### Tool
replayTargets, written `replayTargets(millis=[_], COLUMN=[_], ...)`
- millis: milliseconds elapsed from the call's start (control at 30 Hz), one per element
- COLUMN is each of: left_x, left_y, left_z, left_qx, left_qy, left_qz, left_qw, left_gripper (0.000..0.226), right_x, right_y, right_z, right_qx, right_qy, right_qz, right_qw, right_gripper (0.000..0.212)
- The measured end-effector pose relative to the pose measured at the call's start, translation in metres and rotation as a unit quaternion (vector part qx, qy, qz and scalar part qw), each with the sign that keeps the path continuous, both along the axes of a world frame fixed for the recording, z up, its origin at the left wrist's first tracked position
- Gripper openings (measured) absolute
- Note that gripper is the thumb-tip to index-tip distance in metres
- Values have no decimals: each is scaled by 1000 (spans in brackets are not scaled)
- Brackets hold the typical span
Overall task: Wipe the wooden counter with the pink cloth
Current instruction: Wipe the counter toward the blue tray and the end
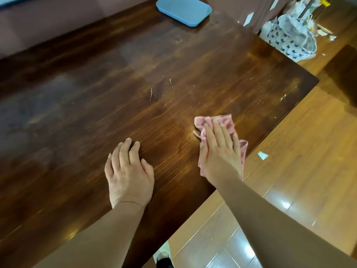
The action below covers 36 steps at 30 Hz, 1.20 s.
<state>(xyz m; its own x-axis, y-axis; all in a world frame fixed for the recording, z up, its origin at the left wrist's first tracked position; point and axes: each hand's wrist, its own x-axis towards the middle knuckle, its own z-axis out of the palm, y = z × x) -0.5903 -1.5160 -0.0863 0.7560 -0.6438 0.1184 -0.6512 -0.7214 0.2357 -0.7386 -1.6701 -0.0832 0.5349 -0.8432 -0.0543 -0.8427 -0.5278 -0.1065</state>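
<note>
- The dark wooden tabletop (96,78) fills the left and middle of the view, with dull, hazy patches on its left part.
- The left hand (129,171) lies palm down on the bare wood near the front edge, fingers loosely spread and holding nothing.
- Pale crumbs and specks (170,82) are scattered over the middle of the tabletop, beyond both hands.
- A blue tray (183,10) sits at the far end, well apart from the hands.
- The pink cloth (222,122) lies crumpled on the tabletop close to its right edge; the right hand (220,151) presses flat on it, fingers straight, with cloth showing past the fingertips and along the wrist.
- A white patterned bag (289,39) stands on the wooden floor (299,142) past the far right corner.
- A small white scrap (262,155) lies on the floor just beside the cloth's edge.
</note>
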Motion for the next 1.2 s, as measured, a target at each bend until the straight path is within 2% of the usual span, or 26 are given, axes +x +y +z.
replayTargets(millis=[133, 233, 333, 500, 600, 767, 900, 1000, 1067, 1133, 1200], left_x=[2, 2, 1, 0, 1, 1, 0, -1, 8, 27, 50], left_y=[0, 1, 1, 1, 0, 1, -1, -4, -15, -39, -72], left_z=[-5, -6, -5, -1, -2, -2, 2, 5, 11, 21, 28], left_qx=[-6, -3, -4, 2, 10, 19, 32, 51, 95, 88, 27], left_qy=[-3, -11, -3, 2, -1, 4, 6, -9, -35, -15, 36], left_qz=[2, -1, -1, -2, 1, 2, 11, 8, -10, 35, 99], left_qw=[1000, 1000, 1000, 1000, 1000, 1000, 999, 999, 995, 995, 994], left_gripper=[45, 47, 46, 46, 49, 45, 46, 47, 35, 19, 24], right_x=[6, 29, 28, -2, 15, 36, -8, -7, 13, 24, 17], right_y=[-18, -43, -35, 0, -29, -49, -22, -45, -62, -66, -59], right_z=[3, 3, 5, 5, 5, 2, 4, 7, 10, 9, 7], right_qx=[6, 17, 15, 18, 18, 19, 30, 47, 49, 35, 19], right_qy=[-10, 4, 9, 8, 1, 30, 12, 19, 28, 30, 22], right_qz=[46, 28, 18, 95, 148, 153, 254, 315, 306, 275, 262], right_qw=[999, 999, 1000, 995, 989, 988, 967, 948, 950, 960, 965], right_gripper=[56, 57, 56, 57, 57, 57, 57, 55, 55, 56, 56])
